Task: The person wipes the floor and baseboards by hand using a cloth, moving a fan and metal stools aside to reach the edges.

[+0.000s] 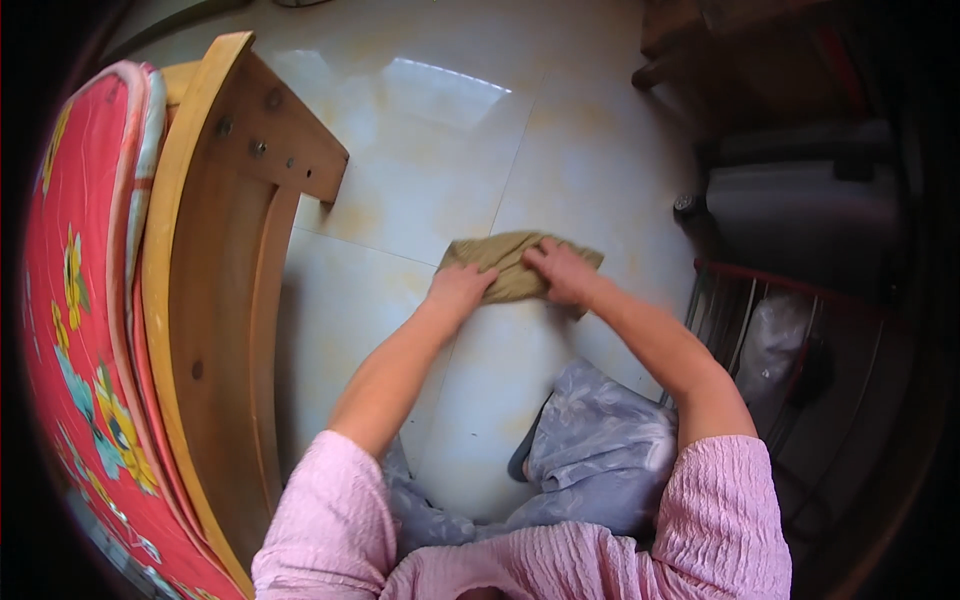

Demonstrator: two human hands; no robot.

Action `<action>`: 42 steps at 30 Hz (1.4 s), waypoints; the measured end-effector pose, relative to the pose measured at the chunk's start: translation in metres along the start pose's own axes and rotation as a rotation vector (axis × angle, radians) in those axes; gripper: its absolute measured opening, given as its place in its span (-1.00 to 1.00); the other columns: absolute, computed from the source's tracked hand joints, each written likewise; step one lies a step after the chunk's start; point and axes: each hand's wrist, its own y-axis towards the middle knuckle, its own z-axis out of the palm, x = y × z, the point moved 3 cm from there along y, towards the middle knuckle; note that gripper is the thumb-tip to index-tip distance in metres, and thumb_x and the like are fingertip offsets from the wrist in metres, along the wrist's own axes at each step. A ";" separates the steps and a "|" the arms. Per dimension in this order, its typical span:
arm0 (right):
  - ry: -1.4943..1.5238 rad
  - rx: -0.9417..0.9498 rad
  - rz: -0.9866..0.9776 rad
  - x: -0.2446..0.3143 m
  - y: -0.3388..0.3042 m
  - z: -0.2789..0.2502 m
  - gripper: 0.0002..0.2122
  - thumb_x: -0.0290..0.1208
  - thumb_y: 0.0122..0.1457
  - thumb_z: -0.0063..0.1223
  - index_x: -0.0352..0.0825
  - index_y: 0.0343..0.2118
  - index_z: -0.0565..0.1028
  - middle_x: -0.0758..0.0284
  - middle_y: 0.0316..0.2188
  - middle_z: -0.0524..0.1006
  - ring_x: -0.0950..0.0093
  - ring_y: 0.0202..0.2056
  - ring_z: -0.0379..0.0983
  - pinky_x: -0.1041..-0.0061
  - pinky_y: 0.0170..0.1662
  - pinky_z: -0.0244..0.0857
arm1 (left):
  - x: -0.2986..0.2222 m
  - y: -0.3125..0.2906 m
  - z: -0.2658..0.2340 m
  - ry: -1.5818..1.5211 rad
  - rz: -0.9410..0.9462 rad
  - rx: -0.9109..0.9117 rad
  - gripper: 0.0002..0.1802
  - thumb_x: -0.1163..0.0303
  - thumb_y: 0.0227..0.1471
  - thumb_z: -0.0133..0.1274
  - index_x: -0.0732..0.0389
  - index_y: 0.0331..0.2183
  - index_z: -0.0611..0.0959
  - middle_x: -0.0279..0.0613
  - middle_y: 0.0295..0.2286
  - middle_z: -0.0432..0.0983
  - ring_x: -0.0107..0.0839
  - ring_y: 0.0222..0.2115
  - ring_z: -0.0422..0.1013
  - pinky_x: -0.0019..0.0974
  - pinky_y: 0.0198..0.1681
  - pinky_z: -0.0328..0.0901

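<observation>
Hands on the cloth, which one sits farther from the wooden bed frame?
The right hand, on the olive cloth's far side; the left hand lies nearer the wooden frame.

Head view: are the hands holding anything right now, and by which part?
Both press a tan cloth flat on the tiled floor. The left hand is on its lower left edge, the right hand on its right half. Neither lifts it.

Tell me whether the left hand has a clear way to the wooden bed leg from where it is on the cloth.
Probably yes. The left hand rests on the cloth, and only bare floor tile lies between it and the bed leg. Nothing stands in that stretch, though whether the arm can stretch that far is uncertain.
</observation>
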 end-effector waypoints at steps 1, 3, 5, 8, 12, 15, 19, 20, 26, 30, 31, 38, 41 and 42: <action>0.026 0.023 -0.051 0.023 -0.004 0.015 -0.55 -0.59 -0.12 0.02 -0.11 -0.09 0.34 0.14 -0.08 0.26 0.08 -0.12 0.29 0.20 -0.06 0.24 | 0.010 -0.021 0.004 0.050 0.029 0.076 -0.65 0.41 -0.01 -0.12 -0.04 -0.11 0.43 -0.11 -0.28 0.42 -0.14 -0.29 0.42 -0.17 -0.27 0.34; 0.106 0.069 -0.090 0.063 -0.012 0.040 -0.55 -0.61 -0.11 0.00 -0.11 -0.09 0.34 0.15 -0.09 0.27 0.08 -0.11 0.29 0.20 -0.06 0.25 | 0.026 -0.054 0.008 0.110 0.090 0.159 -0.65 0.41 -0.01 -0.13 -0.04 -0.11 0.42 -0.11 -0.28 0.41 -0.14 -0.30 0.42 -0.17 -0.27 0.35; 0.104 0.056 -0.065 0.072 -0.011 0.050 -0.52 -0.60 -0.17 0.03 -0.09 -0.10 0.32 0.17 -0.11 0.27 0.09 -0.13 0.30 0.19 -0.09 0.27 | 0.035 -0.073 0.009 0.153 0.149 0.233 -0.63 0.41 0.00 -0.12 -0.06 -0.09 0.38 -0.10 -0.27 0.39 -0.12 -0.29 0.42 -0.20 -0.28 0.36; 0.105 0.028 -0.024 0.084 -0.006 0.056 -0.49 -0.61 -0.22 0.06 -0.06 -0.12 0.31 0.20 -0.13 0.27 0.11 -0.15 0.30 0.19 -0.13 0.29 | 0.040 -0.070 0.015 0.232 0.093 0.280 -0.61 0.42 -0.01 -0.12 -0.08 -0.08 0.34 -0.09 -0.27 0.37 -0.11 -0.27 0.41 -0.22 -0.30 0.37; 0.076 -0.040 0.085 0.094 -0.010 0.060 -0.53 -0.63 -0.15 0.01 -0.04 -0.12 0.31 0.22 -0.11 0.27 0.13 -0.11 0.28 0.21 -0.13 0.30 | 0.045 -0.075 0.024 0.228 0.135 0.183 -0.57 0.47 -0.05 -0.07 -0.08 -0.09 0.34 -0.08 -0.27 0.36 -0.11 -0.27 0.38 -0.19 -0.30 0.37; 0.094 -0.088 0.207 0.093 -0.021 0.073 -0.54 -0.62 -0.11 -0.02 -0.03 -0.09 0.33 0.21 -0.07 0.27 0.12 -0.07 0.26 0.19 -0.11 0.29 | 0.037 -0.071 0.028 0.215 0.170 0.141 -0.60 0.48 -0.06 -0.06 -0.08 -0.12 0.38 -0.07 -0.27 0.36 -0.09 -0.26 0.37 -0.16 -0.27 0.35; -0.002 -0.401 0.588 0.124 -0.022 0.098 -0.52 -0.58 -0.08 -0.01 -0.04 -0.02 0.38 0.20 -0.01 0.25 0.13 0.02 0.15 0.15 0.00 0.19 | 0.052 -0.064 0.034 0.138 0.116 0.145 -0.61 0.49 -0.06 -0.08 -0.07 -0.13 0.42 0.01 -0.26 0.37 0.00 -0.24 0.36 -0.09 -0.20 0.31; 0.107 -0.464 0.594 0.137 -0.023 0.101 -0.47 -0.60 -0.13 0.03 -0.07 -0.01 0.37 0.21 0.00 0.24 0.14 0.03 0.12 0.16 0.01 0.18 | 0.063 -0.061 0.036 0.143 0.100 0.153 -0.58 0.50 -0.07 -0.07 -0.06 -0.11 0.41 0.03 -0.26 0.37 0.02 -0.24 0.36 -0.09 -0.20 0.31; 0.443 -0.553 0.639 0.178 -0.060 0.158 -0.27 -0.71 -0.28 0.08 -0.12 0.10 0.25 0.17 0.10 0.11 0.14 0.15 -0.03 0.17 0.13 0.05 | 0.060 -0.050 0.049 0.130 0.157 0.221 -0.43 0.47 -0.18 0.11 -0.02 -0.06 0.34 0.09 -0.23 0.33 0.11 -0.21 0.32 -0.04 -0.16 0.29; 0.521 -0.487 0.601 0.177 -0.062 0.156 -0.28 -0.72 -0.25 0.04 -0.13 0.10 0.24 0.16 0.13 0.08 0.14 0.15 -0.04 0.19 0.14 0.04 | 0.065 -0.051 0.047 0.115 0.177 0.229 -0.43 0.41 -0.19 0.16 0.03 -0.08 0.33 0.10 -0.22 0.32 0.14 -0.23 0.32 0.00 -0.17 0.28; 0.544 -0.482 0.579 0.174 -0.060 0.147 -0.30 -0.74 -0.22 0.00 -0.16 0.11 0.23 0.13 0.13 0.08 0.13 0.15 -0.04 0.19 0.15 0.02 | 0.066 -0.047 0.041 0.105 0.187 0.209 -0.43 0.42 -0.20 0.17 0.04 -0.09 0.32 0.10 -0.22 0.31 0.15 -0.24 0.32 0.00 -0.17 0.28; 0.432 -0.601 0.605 0.164 -0.058 0.159 -0.34 -0.71 -0.23 0.05 -0.14 0.06 0.29 0.19 0.06 0.15 0.19 0.09 0.05 0.21 0.08 0.07 | 0.059 -0.049 0.048 0.090 0.236 0.177 -0.43 0.43 -0.21 0.18 0.05 -0.11 0.32 0.10 -0.22 0.31 0.17 -0.27 0.33 0.02 -0.20 0.28; 0.417 -0.661 0.584 0.169 -0.062 0.163 -0.35 -0.74 -0.23 0.02 -0.14 0.04 0.31 0.23 0.05 0.15 0.23 0.08 0.06 0.23 0.06 0.08 | 0.062 -0.051 0.052 0.168 0.244 0.139 -0.43 0.45 -0.16 0.11 0.05 -0.07 0.27 0.16 -0.23 0.31 0.18 -0.27 0.34 0.02 -0.22 0.30; 0.431 -0.663 0.581 0.172 -0.061 0.162 -0.34 -0.76 -0.24 0.01 -0.12 0.04 0.31 0.27 0.03 0.19 0.25 0.06 0.08 0.25 0.01 0.10 | 0.068 -0.051 0.055 0.167 0.229 0.163 -0.44 0.45 -0.14 0.09 0.05 -0.06 0.27 0.18 -0.23 0.31 0.18 -0.29 0.36 0.00 -0.25 0.31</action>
